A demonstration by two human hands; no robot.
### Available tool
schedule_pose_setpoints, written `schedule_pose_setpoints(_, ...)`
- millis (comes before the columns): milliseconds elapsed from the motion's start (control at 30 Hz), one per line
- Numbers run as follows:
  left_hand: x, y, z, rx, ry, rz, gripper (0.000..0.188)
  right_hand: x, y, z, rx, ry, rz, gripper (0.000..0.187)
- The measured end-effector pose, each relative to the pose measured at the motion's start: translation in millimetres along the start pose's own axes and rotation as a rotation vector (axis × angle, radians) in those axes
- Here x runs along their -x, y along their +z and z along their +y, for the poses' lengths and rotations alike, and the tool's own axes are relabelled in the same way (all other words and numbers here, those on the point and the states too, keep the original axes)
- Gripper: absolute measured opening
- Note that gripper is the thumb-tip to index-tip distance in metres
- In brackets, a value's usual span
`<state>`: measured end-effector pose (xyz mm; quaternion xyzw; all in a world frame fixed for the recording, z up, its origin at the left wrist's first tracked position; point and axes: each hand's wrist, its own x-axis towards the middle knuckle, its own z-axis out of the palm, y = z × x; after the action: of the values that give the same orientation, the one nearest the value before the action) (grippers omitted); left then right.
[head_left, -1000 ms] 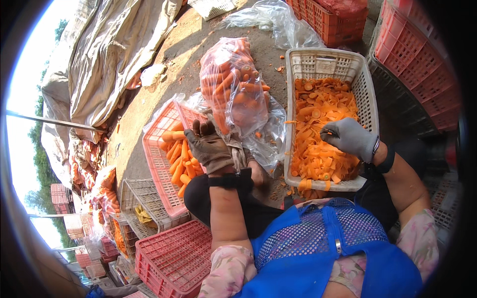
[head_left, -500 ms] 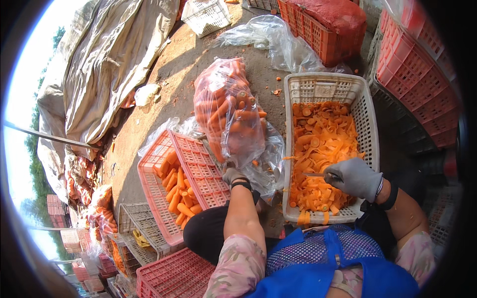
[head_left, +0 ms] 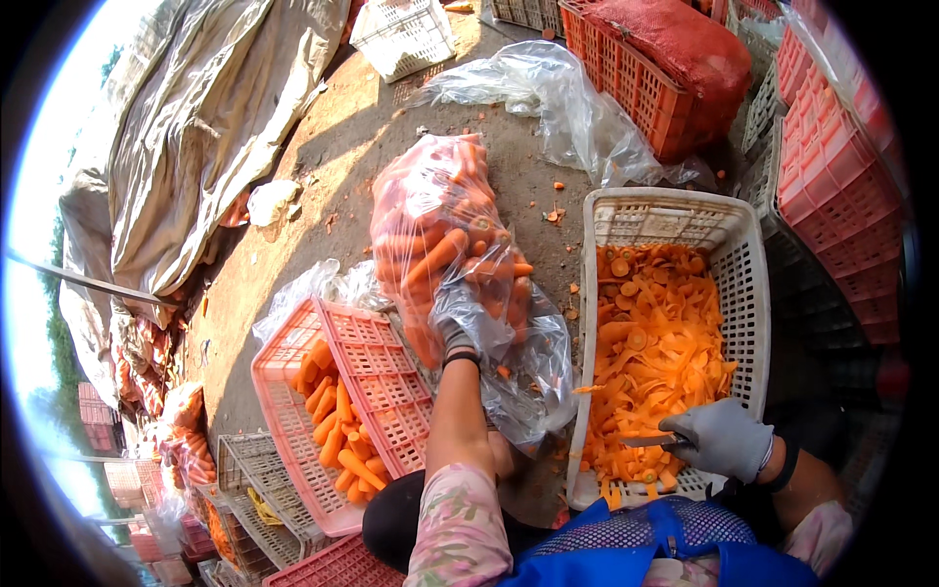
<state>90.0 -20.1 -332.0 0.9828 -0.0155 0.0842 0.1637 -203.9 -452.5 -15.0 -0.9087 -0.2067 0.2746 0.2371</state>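
My left hand (head_left: pixel 455 336), in a grey glove, reaches into the mouth of a clear plastic bag (head_left: pixel 430 196) full of carrots. Plastic covers its fingers, so whether they grip a carrot cannot be seen. Low over a white crate (head_left: pixel 753 323), my gloved right hand (head_left: pixel 722 439) is closed around a small tool with a narrow metal blade (head_left: pixel 641 441), a knife or a peeler. Orange carrot peelings (head_left: pixel 650 352) and cut carrot ends heap up inside that crate. Left of the bag, a tilted pink crate (head_left: pixel 377 357) holds peeled carrots (head_left: pixel 337 430).
Loose clear plastic (head_left: pixel 548 88) lies on the ground beyond the bag, beside a red crate (head_left: pixel 636 88) with a red sack. Pink crates (head_left: pixel 841 176) are stacked at the right. A large tarp (head_left: pixel 205 127) covers a heap at the left; grey crates (head_left: pixel 269 489) sit near my left knee.
My left hand has moved forward from the bag's near edge into its mouth, under the plastic. My right hand stays over the peelings with the bladed tool. The whole view has shifted slightly.
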Motion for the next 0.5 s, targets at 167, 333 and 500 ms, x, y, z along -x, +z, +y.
schedule_pose_setpoints(167, 3, -6, 14, -0.329, 0.087, -0.258, 0.027, -4, -2, 1, 0.058, 0.025, -0.051, 0.03)
schedule_pose_setpoints(333, 65, -23, 29, -0.376, 0.114, -0.278, 0.03, -7, -1, -7, 0.029, -0.073, 0.062, 0.023)
schedule_pose_setpoints(500, 97, -60, 72, 0.039, -0.07, -0.205, 0.05, -1, -15, -9, -0.163, -0.144, 0.359, 0.026)
